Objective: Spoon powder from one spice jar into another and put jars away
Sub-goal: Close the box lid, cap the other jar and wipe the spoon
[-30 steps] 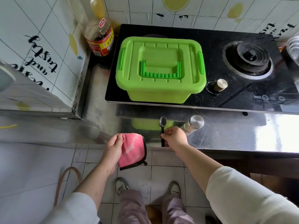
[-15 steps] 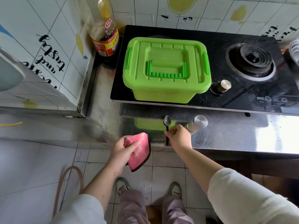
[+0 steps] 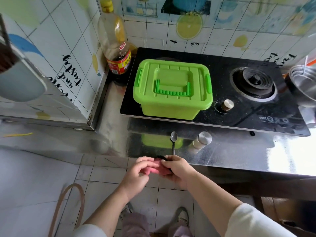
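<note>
A small spoon [image 3: 173, 139] with a dark handle points away from me at the counter's front edge; its lower handle disappears into a pink cloth [image 3: 156, 168]. My right hand [image 3: 177, 170] grips the cloth-wrapped handle. My left hand [image 3: 138, 173] pinches the pink cloth from the left. One spice jar [image 3: 200, 142] with a silver lid lies tilted on the steel counter just right of the spoon. A closed green lidded box [image 3: 172, 89] stands on the stove's left burner. No second jar is visible.
A black glass stove [image 3: 248, 106] fills the back, with a knob [image 3: 227, 104] and right burner [image 3: 254, 82]. A sauce bottle [image 3: 118, 53] stands in the left corner. A steel pot [image 3: 304, 86] sits at the far right. Tiled wall juts out left.
My left hand brought the pink cloth right, up against my right hand, and it now bunches round the spoon's handle. The camera view tilted upward.
</note>
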Tool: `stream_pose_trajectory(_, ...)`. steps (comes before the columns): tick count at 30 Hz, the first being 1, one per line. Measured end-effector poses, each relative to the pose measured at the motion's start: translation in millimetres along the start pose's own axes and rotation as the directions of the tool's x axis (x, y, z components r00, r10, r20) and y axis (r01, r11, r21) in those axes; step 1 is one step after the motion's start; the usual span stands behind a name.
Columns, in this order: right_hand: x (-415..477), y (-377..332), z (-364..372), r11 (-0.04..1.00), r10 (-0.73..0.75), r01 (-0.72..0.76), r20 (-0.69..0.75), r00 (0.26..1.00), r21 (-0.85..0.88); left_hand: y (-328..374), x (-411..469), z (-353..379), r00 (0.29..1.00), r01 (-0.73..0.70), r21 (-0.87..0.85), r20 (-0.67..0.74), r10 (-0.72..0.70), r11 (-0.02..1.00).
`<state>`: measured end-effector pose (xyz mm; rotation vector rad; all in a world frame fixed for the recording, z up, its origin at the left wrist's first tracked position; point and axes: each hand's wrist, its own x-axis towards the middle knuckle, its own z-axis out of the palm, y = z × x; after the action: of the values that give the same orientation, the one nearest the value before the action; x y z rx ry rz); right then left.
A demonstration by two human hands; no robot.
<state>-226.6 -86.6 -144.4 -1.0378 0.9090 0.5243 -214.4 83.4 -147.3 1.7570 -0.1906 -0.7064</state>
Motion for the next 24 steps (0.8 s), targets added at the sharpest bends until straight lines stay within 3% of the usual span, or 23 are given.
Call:
stream_pose_trajectory(3,-3,-5,1,0.995,-0.1,0.1,-0.014,0.995,-0.01,-2,-1,-5,0.963,0.178,-0.27,-0.151,-0.224,0.946)
stream_pose_trajectory(6,-9,-7,3,0.983,-0.181,0.183,0.049,0.982,-0.027,-9,2,-9,0.884,0.337,-0.6,-0.064,-0.463,0.726)
stream_pose_trajectory(8,-13,-4,4,0.973,-0.222,0.227,0.108,0.969,-0.032,-14,3,-10,0.865,0.4,-0.723,0.094,-0.493,0.563)
stream_pose_trajectory(11,-17,2,3,0.963,-0.228,0.248,0.17,0.959,-0.106,-10,2,-9,0.885,0.376,-0.797,0.159,-0.437,0.472)
stream_pose_trajectory(13,-18,6,2,0.95,-0.222,0.25,0.157,0.962,-0.19,-8,4,-7,0.91,0.304,-0.811,0.091,-0.405,0.499)
stream_pose_trajectory(17,-14,14,1,0.902,-0.266,0.284,0.101,0.959,-0.325,-7,5,-5,0.912,0.267,-0.671,-0.056,-0.406,0.692)
stream_pose_trajectory(21,-13,15,1,0.93,-0.293,0.309,0.102,0.95,-0.2,-7,5,-4,0.922,0.281,-0.551,-0.072,-0.38,0.786)
stream_pose_trajectory(24,-16,15,0,0.937,-0.316,0.332,0.143,0.938,-0.106,-6,4,-6,0.938,0.298,-0.602,0.04,-0.345,0.741)
